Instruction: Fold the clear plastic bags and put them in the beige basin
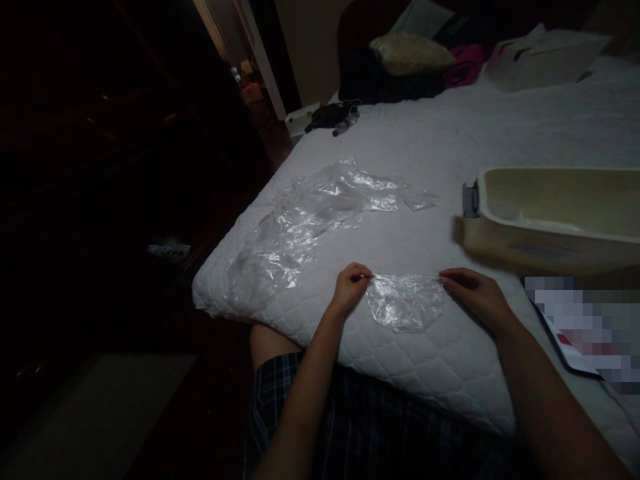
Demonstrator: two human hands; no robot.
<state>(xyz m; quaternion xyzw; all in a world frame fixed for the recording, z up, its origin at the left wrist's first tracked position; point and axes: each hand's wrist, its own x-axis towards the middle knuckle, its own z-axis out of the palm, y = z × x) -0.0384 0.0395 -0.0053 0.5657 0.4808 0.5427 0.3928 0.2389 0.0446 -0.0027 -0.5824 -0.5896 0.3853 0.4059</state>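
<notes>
Between my hands a small clear plastic bag [406, 305] is held by its two upper corners, its top edge stretched straight over the white quilted bed cover [425, 373]. My left hand [353, 288] pinches the left corner with thumb and forefinger. At the right corner, my right hand [474, 297] grips with its fingertips. Beyond my left hand, a spread of crumpled clear plastic bags [320, 207] lies across the bed, reaching toward its left edge.
A cream plastic bin [530, 250] with a grey latch sits at right. Below it lies a dark-edged folder or board [565, 347], partly blurred out. At the far end are a cushion [411, 55], magenta cloth [465, 65] and a pale box [545, 60]. Dark floor lies left.
</notes>
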